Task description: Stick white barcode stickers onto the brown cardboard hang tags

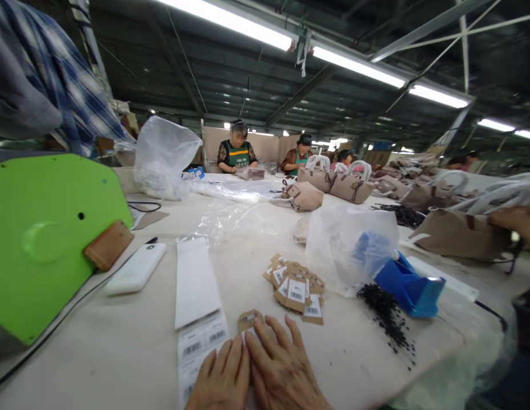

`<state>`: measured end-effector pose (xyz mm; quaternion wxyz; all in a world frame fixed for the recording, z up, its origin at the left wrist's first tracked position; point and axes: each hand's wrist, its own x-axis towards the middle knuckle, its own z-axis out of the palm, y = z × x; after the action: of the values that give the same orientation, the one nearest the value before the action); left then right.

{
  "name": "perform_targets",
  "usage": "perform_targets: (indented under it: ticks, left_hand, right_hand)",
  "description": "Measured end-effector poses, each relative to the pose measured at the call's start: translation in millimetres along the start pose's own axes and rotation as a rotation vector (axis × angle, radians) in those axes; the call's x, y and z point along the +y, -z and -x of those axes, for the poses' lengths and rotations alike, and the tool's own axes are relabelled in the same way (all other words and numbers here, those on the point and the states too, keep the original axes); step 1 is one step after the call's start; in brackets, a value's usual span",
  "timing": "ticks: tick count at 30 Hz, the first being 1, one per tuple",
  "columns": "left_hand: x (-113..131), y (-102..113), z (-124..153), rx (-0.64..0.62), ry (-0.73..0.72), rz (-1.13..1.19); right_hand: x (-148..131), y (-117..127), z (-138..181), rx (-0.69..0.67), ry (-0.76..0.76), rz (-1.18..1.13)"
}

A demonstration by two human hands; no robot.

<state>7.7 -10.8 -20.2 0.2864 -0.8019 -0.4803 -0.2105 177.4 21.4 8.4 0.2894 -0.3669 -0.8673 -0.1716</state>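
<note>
A brown cardboard tag (249,319) lies on the table at the near middle, its lower part covered by my fingers. My right hand (284,361) rests on it with the fingers stretched out and spread. Beside it, my left hand (224,373) lies flat, fingers straight and close together, touching the right hand. A white strip of barcode labels (204,336) runs under or next to my left fingers; which cannot be told. Just beyond my right hand sits a pile of brown tags with white barcode labels (295,289).
A green machine panel (46,228), a brown wallet-like case (109,245) and a white phone (139,267) stand left. Right are a blue box (412,287), black small pieces (386,316) and handbags (352,188). Co-workers sit beyond; another person's hand (518,225) touches a bag.
</note>
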Motion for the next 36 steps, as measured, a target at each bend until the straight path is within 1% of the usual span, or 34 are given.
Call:
perform_targets:
  ticks: [1,3,5,6,7,8,10,11,12,13,14,15,16,17,18,20,21,22,23,24,25,26,27,28,30,31,32,34,36]
  left_hand:
    - [2.4,4.7,0.3,-0.033,0.022,0.014]
    - [3.9,18.1,2.9,-0.071,0.011,0.053]
    - [1.3,35.7,11.9,-0.065,-0.015,0.094]
    - [-1.1,45.5,20.0,-0.053,0.016,0.122]
    - [-4.4,55.8,30.5,-0.048,0.083,0.170]
    - [-8.5,66.0,43.4,-0.033,0.209,0.232]
    - [-20.7,85.8,72.3,0.018,0.520,0.416]
    - [-29.1,95.0,85.6,0.158,0.758,0.494]
    - [-38.6,103.9,95.9,0.345,0.981,0.567]
    - [-48.8,112.9,101.4,0.554,1.137,0.674]
    - [-58.7,122.2,100.9,0.746,1.221,0.812]
    - [-67.5,132.1,93.4,0.889,1.272,0.940]
    - [-74.5,142.6,78.8,0.991,1.308,1.043]
    - [-79.4,153.5,57.7,1.078,1.309,1.116]
    - [-82.3,163.9,31.1,1.198,1.279,1.164]
    - [-83.2,179.3,-31.3,1.455,1.207,1.206]
    - [-82.3,182.0,-63.0,1.439,1.106,1.264]
    - [-81.0,180.6,-92.3,1.378,0.977,1.292]
    - [-79.4,174.5,-117.5,1.274,0.851,1.281]
    - [-77.5,164.2,-137.3,1.165,0.746,1.159]
    - [-74.9,150.1,-150.9,1.024,0.643,0.962]
    - [-71.6,133.5,-157.7,0.824,0.519,0.736]
    - [-67.4,115.5,-158.0,0.699,0.432,0.706]
    - [-62.5,97.5,-152.3,0.597,0.355,0.712]
    - [-52.3,66.4,-127.2,0.410,0.176,0.717]
    - [-48.1,54.9,-110.8,0.347,0.109,0.710]
    - [-45.0,46.4,-94.0,0.294,0.061,0.702]
    - [-42.8,37.0,-64.7,0.210,0.001,0.690]
    - [-43.9,32.8,-46.3,0.111,-0.061,0.666]
  right_hand:
    - [-1.2,2.9,1.5,-0.039,0.000,-0.008]
    - [-1.6,7.8,4.9,-0.090,-0.002,-0.025]
    - [0.2,10.1,7.8,-0.123,0.003,-0.032]
    - [1.5,10.2,8.8,-0.132,0.012,-0.031]
    - [2.6,9.7,9.4,-0.140,0.028,-0.028]
    - [3.5,8.9,9.6,-0.142,0.043,-0.024]
    - [3.9,7.2,9.4,-0.134,0.070,-0.010]
    - [3.5,6.7,9.2,-0.124,0.075,-0.002]
    - [2.8,6.4,8.9,-0.113,0.080,0.006]
    - [2.2,6.2,8.7,-0.099,0.083,0.015]
    - [1.7,5.9,8.6,-0.083,0.086,0.025]
    - [1.7,5.4,8.7,-0.062,0.091,0.036]
    - [2.0,4.5,8.9,-0.036,0.103,0.048]
    - [3.0,3.1,9.2,-0.007,0.121,0.062]
    - [4.3,1.1,9.5,0.023,0.141,0.076]
    - [7.7,-3.8,10.1,0.081,0.185,0.101]
    - [9.2,-6.2,10.5,0.100,0.203,0.108]
    - [10.3,-7.9,10.8,0.109,0.206,0.109]
    - [10.7,-8.7,11.2,0.110,0.197,0.102]
    - [10.4,-8.4,11.6,0.098,0.179,0.088]
    - [9.5,-7.1,11.9,0.074,0.157,0.067]
    - [7.9,-5.0,12.0,0.046,0.130,0.041]
    - [6.0,-2.5,11.7,0.015,0.101,0.014]
    - [3.9,0.1,11.0,-0.012,0.076,-0.012]
    - [-0.1,5.0,8.8,-0.051,0.005,-0.061]
    - [-1.7,7.3,7.5,-0.071,-0.022,-0.084]
    - [-2.9,9.6,6.3,-0.091,-0.045,-0.107]
    - [-3.8,14.2,4.1,-0.138,-0.066,-0.154]
    - [-3.0,18.4,2.8,-0.169,-0.075,-0.192]
